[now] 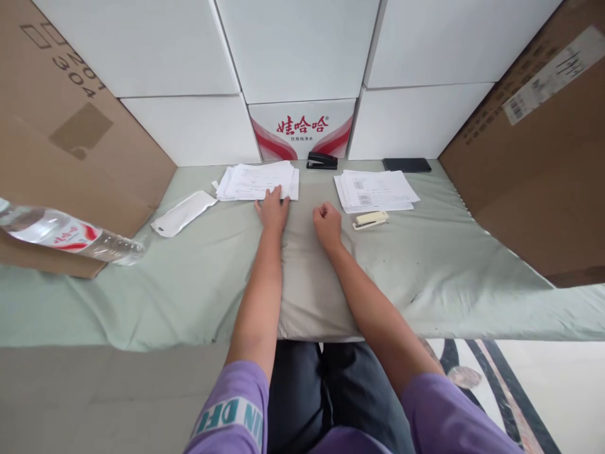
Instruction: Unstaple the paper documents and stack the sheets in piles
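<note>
My left hand (273,208) lies flat on the cloth, its fingertips touching the near edge of a stack of white papers (258,181) at the back left. My right hand (326,222) rests as a closed fist on the green-grey cloth (189,277), holding nothing. Just right of that fist lies a small cream stapler (371,219). Behind the stapler sits a second stack of printed papers (375,190).
A black stapler (322,161) and a dark phone (406,164) lie at the back by white boxes (302,126). A white pouch (183,213) and a plastic water bottle (66,234) are at left. Cardboard walls (534,151) flank both sides.
</note>
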A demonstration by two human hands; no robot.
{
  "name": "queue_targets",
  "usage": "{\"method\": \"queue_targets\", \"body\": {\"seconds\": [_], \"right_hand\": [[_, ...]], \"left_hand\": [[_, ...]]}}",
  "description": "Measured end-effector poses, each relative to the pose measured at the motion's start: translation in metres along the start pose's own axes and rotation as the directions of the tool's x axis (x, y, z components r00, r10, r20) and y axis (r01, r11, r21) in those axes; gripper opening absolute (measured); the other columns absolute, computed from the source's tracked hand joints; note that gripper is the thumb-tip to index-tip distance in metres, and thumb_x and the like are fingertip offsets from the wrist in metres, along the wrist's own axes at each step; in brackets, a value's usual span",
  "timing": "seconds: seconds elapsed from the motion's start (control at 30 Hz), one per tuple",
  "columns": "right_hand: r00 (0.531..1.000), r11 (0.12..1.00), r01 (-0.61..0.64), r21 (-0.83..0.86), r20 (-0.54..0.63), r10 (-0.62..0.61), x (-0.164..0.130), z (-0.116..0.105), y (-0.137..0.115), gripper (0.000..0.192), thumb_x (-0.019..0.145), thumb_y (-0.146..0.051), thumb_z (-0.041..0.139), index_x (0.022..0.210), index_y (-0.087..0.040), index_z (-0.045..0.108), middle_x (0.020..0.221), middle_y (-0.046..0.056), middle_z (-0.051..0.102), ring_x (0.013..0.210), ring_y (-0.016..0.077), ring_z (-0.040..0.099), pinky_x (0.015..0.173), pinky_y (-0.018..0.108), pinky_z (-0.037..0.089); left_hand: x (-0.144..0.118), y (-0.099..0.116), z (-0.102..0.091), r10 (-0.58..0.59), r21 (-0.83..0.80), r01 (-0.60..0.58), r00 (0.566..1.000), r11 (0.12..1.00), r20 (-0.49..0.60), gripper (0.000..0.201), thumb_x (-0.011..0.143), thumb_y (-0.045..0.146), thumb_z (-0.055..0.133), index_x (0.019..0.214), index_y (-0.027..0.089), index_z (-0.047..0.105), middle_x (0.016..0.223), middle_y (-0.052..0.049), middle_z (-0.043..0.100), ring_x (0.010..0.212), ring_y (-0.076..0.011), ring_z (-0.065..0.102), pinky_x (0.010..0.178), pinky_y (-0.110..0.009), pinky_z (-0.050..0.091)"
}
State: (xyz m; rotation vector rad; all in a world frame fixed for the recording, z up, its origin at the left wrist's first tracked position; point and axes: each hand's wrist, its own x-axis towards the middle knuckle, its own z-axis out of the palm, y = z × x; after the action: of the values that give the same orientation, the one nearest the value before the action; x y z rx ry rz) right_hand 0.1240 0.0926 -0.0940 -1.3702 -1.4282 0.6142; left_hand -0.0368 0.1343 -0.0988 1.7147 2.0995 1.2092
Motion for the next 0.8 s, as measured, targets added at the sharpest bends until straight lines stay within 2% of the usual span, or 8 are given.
{"method": "queue_targets", "body": {"seconds": [0.23,0.37,0.43,0.53,0.6,0.67,0.73,0.8], "right_hand": [[1.000,0.999,-0.012,0.031,-0.013,0.012,0.000,0.001,0.001,0.030,0.084,-0.021,0.052,0.064,-0.024,0.031,0.059,-0.006,0.033,0.060,0.0127,0.033,0.060,0.029,0.025],[1.000,0.980,-0.025,0.197,0.001,0.025,0.002,0.001,0.001,0.030,0.086,-0.028,0.056,0.064,-0.023,0.037,0.058,-0.006,0.037,0.058,0.0109,0.037,0.058,0.026,0.031],[0.992,0.918,-0.113,0.380,0.089,0.085,0.006,0.000,0.002,0.030,0.089,-0.042,0.057,0.069,-0.022,0.046,0.061,-0.005,0.049,0.057,0.0107,0.045,0.055,0.024,0.036],[0.948,0.731,-0.306,0.611,0.264,0.176,0.014,0.000,0.007,0.045,0.086,-0.063,0.057,0.095,-0.019,0.059,0.080,0.002,0.068,0.065,0.0155,0.063,0.051,0.025,0.048],[0.948,0.663,-0.319,0.677,0.238,0.214,0.019,0.002,0.013,0.051,0.082,-0.065,0.060,0.105,-0.020,0.059,0.091,0.004,0.071,0.075,0.0186,0.069,0.057,0.029,0.056],[0.965,0.696,-0.247,0.675,0.110,0.236,0.022,0.004,0.019,0.044,0.081,-0.057,0.063,0.103,-0.019,0.060,0.095,0.005,0.072,0.085,0.0194,0.069,0.070,0.033,0.061],[0.968,0.743,-0.195,0.641,0.003,0.252,0.022,0.006,0.023,0.035,0.081,-0.047,0.061,0.102,-0.019,0.061,0.101,0.006,0.071,0.094,0.0198,0.068,0.079,0.037,0.062],[0.958,0.732,-0.179,0.657,-0.051,0.281,0.022,0.006,0.023,0.034,0.082,-0.040,0.056,0.110,-0.020,0.059,0.112,0.007,0.069,0.101,0.0201,0.067,0.080,0.039,0.063]], "left_hand": [[0.006,-0.001,-0.002,-0.112,-0.146,0.088,0.980,0.985,-0.164,0.020,0.093,0.023,0.053,0.075,0.022,0.061,0.081,-0.009,0.068,0.101,-0.0267,0.063,0.106,-0.047,0.032],[0.009,0.007,-0.019,-0.022,-0.148,-0.025,0.952,0.989,-0.307,0.021,0.098,0.026,0.047,0.083,0.022,0.059,0.087,-0.008,0.068,0.093,-0.0219,0.062,0.092,-0.035,0.041],[0.006,0.019,-0.027,0.171,-0.102,-0.201,0.954,0.974,-0.246,0.022,0.100,0.028,0.045,0.088,0.021,0.062,0.094,-0.009,0.070,0.093,-0.0201,0.062,0.088,-0.032,0.043],[-0.009,0.044,-0.031,0.451,-0.117,-0.442,0.890,0.889,0.064,0.021,0.097,0.030,0.051,0.090,0.021,0.068,0.094,-0.007,0.073,0.086,-0.0180,0.064,0.081,-0.029,0.046],[-0.021,0.058,-0.026,0.539,-0.177,-0.510,0.797,0.842,0.272,0.019,0.094,0.029,0.056,0.088,0.021,0.072,0.090,-0.005,0.075,0.080,-0.0172,0.065,0.076,-0.028,0.047],[-0.029,0.065,-0.018,0.568,-0.244,-0.513,0.734,0.823,0.373,0.016,0.091,0.029,0.060,0.087,0.022,0.074,0.088,-0.003,0.076,0.076,-0.0164,0.065,0.074,-0.028,0.048],[-0.031,0.061,-0.012,0.548,-0.285,-0.470,0.757,0.835,0.356,0.018,0.090,0.032,0.060,0.085,0.021,0.074,0.085,-0.003,0.075,0.075,-0.0166,0.066,0.074,-0.028,0.050],[-0.023,0.048,-0.010,0.469,-0.262,-0.410,0.852,0.874,0.233,0.024,0.093,0.035,0.056,0.087,0.020,0.074,0.090,-0.007,0.076,0.083,-0.0191,0.068,0.080,-0.031,0.052]]}}
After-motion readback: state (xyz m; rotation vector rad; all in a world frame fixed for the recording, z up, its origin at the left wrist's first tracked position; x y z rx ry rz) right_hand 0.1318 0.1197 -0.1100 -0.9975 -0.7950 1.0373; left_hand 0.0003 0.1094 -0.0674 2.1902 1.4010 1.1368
